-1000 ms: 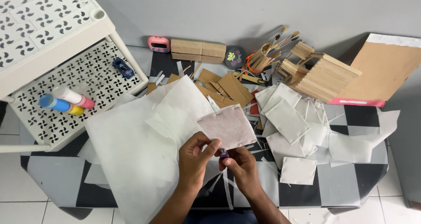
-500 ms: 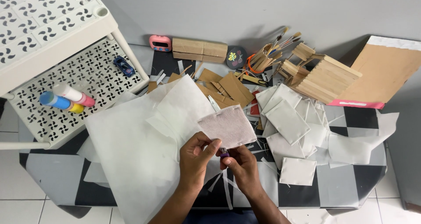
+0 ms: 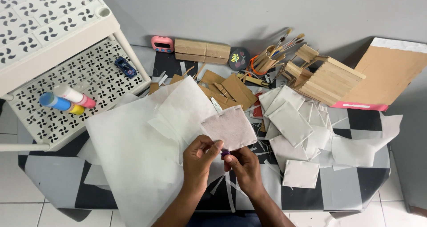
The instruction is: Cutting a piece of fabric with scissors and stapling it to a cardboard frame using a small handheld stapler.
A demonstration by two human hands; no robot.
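even soft daylight, sharp focus

White paper square (image 3: 229,127), black-grey checked table (image 3: 351,187), blue toy car (image 3: 126,67)

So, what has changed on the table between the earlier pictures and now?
Almost nothing visibly changed. The left hand keeps pinching the lower edge of the pale paper square, and the right hand stays beside it with a small purple thing at its fingertips. The large white sheet, the folded white squares and the white rack lie as before.
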